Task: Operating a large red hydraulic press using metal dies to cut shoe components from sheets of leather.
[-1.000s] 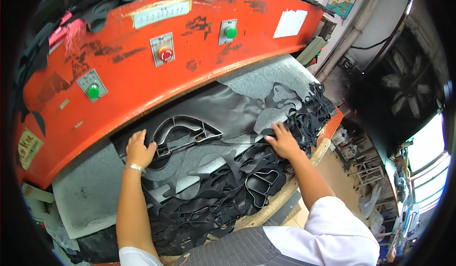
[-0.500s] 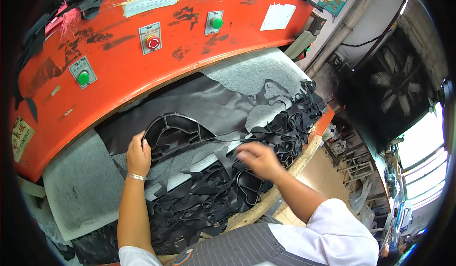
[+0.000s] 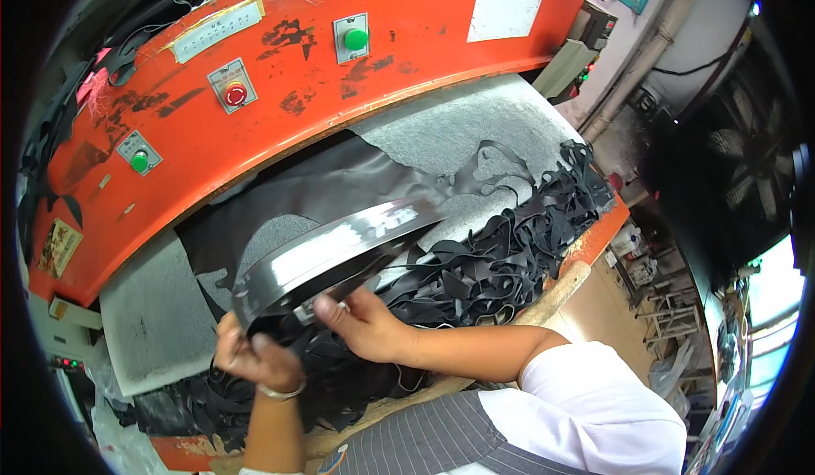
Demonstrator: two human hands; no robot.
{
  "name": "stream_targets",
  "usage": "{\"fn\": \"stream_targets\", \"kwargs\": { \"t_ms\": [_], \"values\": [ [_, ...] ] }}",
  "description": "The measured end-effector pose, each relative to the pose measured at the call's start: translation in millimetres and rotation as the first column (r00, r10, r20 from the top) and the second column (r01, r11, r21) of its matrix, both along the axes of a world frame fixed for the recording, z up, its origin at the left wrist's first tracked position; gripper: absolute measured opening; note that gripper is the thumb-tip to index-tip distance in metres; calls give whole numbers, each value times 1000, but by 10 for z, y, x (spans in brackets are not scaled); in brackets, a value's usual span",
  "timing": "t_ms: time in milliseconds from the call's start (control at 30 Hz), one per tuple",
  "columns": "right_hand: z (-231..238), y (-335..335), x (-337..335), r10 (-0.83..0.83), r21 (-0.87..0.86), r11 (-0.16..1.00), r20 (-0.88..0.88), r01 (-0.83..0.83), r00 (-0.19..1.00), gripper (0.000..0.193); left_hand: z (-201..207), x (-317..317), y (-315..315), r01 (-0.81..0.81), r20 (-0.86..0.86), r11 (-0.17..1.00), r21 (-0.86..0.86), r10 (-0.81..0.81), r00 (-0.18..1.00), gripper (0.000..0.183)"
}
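Observation:
A curved steel cutting die (image 3: 340, 241) is lifted off the black leather sheet (image 3: 340, 178) and tilted, its shiny band wall facing up. My left hand (image 3: 255, 358), somewhat blurred, closes on the die's lower left end. At the near edge of the die, the thumb and fingers of my right hand (image 3: 367, 326) are bent round its inner bar; dark material shows just beyond them, and the fingertips are partly hidden. Where the die lay, a rounded opening in the leather bares the grey cutting board (image 3: 278, 236).
A red press beam (image 3: 297, 67) with green buttons and a red stop button spans the far side. Tangled black leather offcuts (image 3: 484, 263) heap along the near edge and right. A wooden pole (image 3: 556, 292) runs along the front. A fan (image 3: 751, 161) stands right.
The cutting die has come up off the leather and tipped towards me, carried by my left hand. My right hand, which was apart on the right, has moved left onto the die.

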State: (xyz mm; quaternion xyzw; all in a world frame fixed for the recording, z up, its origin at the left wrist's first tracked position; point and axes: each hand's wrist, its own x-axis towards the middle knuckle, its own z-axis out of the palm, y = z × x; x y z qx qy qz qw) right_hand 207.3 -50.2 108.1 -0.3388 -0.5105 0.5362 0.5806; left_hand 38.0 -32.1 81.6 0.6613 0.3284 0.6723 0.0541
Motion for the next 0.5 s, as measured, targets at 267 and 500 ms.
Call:
{"fn": "stream_targets", "kwargs": {
  "t_ms": [267, 500],
  "values": [
    [399, 819, 1169, -87, -101, 989, 212, 110, 973, 28, -147, 960, -2, 196, -137, 917, -347, -256, 957, 26],
    [33, 1745, 1483, 200, -128, 969, 905, -211, 374, 34, -726, 948, 443, -410, -605, 759, -505, 28, 796, 32]
  ]
}}
